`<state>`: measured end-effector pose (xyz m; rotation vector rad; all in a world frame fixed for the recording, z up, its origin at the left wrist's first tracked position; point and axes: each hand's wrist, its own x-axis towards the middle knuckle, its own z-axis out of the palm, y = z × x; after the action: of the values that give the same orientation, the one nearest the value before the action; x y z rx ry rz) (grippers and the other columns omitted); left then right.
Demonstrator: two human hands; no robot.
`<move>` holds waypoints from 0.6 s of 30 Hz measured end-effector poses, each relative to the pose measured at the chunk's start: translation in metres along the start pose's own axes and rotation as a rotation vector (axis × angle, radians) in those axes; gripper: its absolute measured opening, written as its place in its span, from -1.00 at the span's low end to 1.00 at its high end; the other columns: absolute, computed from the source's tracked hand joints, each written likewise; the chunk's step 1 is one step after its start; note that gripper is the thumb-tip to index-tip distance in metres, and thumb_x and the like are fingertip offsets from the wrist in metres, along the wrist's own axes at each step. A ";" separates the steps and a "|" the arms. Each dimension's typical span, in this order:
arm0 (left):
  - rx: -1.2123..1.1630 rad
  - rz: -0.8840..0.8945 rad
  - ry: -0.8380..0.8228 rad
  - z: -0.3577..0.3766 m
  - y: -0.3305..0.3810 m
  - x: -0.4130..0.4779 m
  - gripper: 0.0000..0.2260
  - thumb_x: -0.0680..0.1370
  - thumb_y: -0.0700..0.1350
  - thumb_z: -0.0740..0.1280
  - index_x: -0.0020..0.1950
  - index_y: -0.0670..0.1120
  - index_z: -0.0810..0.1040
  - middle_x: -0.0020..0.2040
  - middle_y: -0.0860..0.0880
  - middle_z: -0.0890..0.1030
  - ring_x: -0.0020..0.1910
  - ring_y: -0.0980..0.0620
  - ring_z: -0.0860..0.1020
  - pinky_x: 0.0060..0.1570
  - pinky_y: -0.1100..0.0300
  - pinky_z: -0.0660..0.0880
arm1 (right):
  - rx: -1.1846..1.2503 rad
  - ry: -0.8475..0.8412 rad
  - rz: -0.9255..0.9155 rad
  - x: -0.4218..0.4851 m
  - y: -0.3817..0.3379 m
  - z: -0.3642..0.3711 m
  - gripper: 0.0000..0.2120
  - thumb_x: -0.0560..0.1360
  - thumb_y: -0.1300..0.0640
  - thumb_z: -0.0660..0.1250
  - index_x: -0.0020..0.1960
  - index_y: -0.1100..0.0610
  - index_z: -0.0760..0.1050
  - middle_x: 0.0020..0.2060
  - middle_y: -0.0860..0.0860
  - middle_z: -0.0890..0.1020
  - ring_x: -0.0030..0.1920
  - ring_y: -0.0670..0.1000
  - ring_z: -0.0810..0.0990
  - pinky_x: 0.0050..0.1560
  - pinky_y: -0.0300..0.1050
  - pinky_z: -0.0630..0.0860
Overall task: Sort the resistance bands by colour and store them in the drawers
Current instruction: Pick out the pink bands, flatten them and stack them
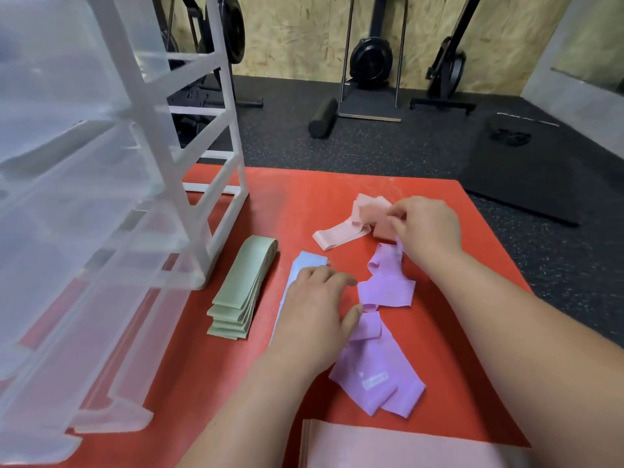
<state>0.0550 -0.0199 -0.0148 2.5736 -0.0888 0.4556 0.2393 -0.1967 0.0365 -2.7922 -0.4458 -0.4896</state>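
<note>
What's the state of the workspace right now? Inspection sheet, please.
Surface: red mat on dark speckled floor.
Job's things: green bands stacked; blue band partly covered; purple bands and loose pink bands unsorted; pink stack at near edge; drawer unit at left, drawers pulled out.
Clutter: nothing seen.
Hands: left hand rests on blue band; right hand pinches loose pink bands.
Cables: nothing seen.
Surroundings: foam roller, black mat, gym machines behind.

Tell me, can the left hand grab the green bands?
Probably yes. The left hand rests on the blue band, right beside the green bands, with only bare red mat between.
</note>
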 end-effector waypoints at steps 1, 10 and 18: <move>-0.016 0.001 0.011 -0.002 0.003 0.000 -0.65 0.59 0.13 0.39 0.36 0.12 0.58 0.27 0.09 0.56 0.34 0.02 0.42 0.34 0.12 0.37 | 0.027 0.049 0.017 -0.003 0.002 -0.013 -0.84 0.56 0.08 0.39 0.08 -0.10 0.68 -0.03 -0.06 0.74 0.00 0.15 0.68 -0.05 0.05 0.61; -0.055 0.035 0.023 -0.003 0.028 -0.012 -0.73 0.59 0.06 0.43 0.27 0.07 0.63 0.15 0.08 0.61 0.24 -0.04 0.48 0.23 0.03 0.46 | 0.308 0.329 -0.040 -0.068 0.021 -0.096 -0.70 0.49 0.16 0.44 0.20 -0.06 0.63 0.01 -0.16 0.74 0.03 -0.05 0.70 0.13 0.06 0.61; 0.000 0.080 -0.082 0.001 0.040 -0.024 -0.71 0.56 0.06 0.41 0.26 0.06 0.64 0.11 0.02 0.61 0.17 -0.12 0.51 0.18 -0.06 0.50 | 0.211 -0.420 0.134 -0.207 0.066 -0.050 -0.44 0.39 0.40 0.32 0.06 -0.25 0.63 0.08 -0.22 0.71 0.18 -0.11 0.65 0.28 -0.10 0.52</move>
<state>0.0265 -0.0554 -0.0048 2.5962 -0.2218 0.3789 0.0625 -0.3250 -0.0082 -2.6852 -0.3642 0.1714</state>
